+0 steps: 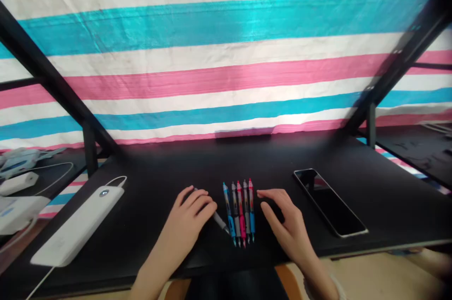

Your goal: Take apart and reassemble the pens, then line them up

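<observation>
Several click pens stand side by side in a row on the black table, tips toward me. From the left these include a blue pen (229,213), a grey pen (236,213) and a pink pen (241,213). The rightmost pen (251,210) has a pink top and a blue grip. My left hand (192,210) is closed over another grey pen (221,222), which lies slanted with its tip close to the row; its middle is hidden under my fingers. Just right of the row, my right hand (286,220) rests with thumb and index finger apart, holding nothing.
A smartphone (330,202) lies to the right of my right hand. At the left is a white power strip-like box (79,224) with a cable. Black metal bars (52,88) slope up at both sides, before a striped sheet (226,74).
</observation>
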Action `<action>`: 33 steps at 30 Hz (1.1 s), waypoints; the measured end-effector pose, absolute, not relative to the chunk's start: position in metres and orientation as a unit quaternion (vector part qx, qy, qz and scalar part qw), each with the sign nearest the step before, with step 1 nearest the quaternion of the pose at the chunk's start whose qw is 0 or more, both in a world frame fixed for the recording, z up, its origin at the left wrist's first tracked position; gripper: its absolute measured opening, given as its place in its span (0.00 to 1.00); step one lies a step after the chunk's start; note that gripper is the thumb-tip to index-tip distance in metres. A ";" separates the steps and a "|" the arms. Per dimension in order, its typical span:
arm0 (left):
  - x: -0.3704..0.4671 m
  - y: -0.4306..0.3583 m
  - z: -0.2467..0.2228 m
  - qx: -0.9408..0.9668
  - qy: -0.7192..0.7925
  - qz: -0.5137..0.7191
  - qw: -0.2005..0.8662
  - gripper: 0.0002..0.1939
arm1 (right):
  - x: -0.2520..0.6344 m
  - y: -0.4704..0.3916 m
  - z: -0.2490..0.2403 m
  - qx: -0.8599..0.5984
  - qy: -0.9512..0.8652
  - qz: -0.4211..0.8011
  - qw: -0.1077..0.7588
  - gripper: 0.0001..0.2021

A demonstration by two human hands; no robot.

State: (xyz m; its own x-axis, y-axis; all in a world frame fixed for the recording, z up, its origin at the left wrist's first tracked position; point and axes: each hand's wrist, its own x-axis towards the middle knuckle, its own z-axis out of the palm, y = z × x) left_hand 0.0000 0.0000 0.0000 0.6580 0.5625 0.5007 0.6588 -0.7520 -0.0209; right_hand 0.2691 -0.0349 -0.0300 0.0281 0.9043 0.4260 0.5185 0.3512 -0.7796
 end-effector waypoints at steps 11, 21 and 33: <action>0.030 -0.011 0.015 -0.887 -0.338 -0.262 0.176 0.12 | 0.247 -0.024 -0.001 -0.475 -0.694 0.386 0.380 0.18; 0.031 -0.017 0.022 -0.881 -0.450 -0.140 -0.048 0.12 | 0.247 -0.025 -0.012 -0.412 -0.725 0.243 0.495 0.05; 0.037 -0.033 -0.018 -0.408 -0.495 -0.571 -0.511 0.12 | 0.252 -0.029 -0.030 -0.466 -0.556 0.416 0.549 0.06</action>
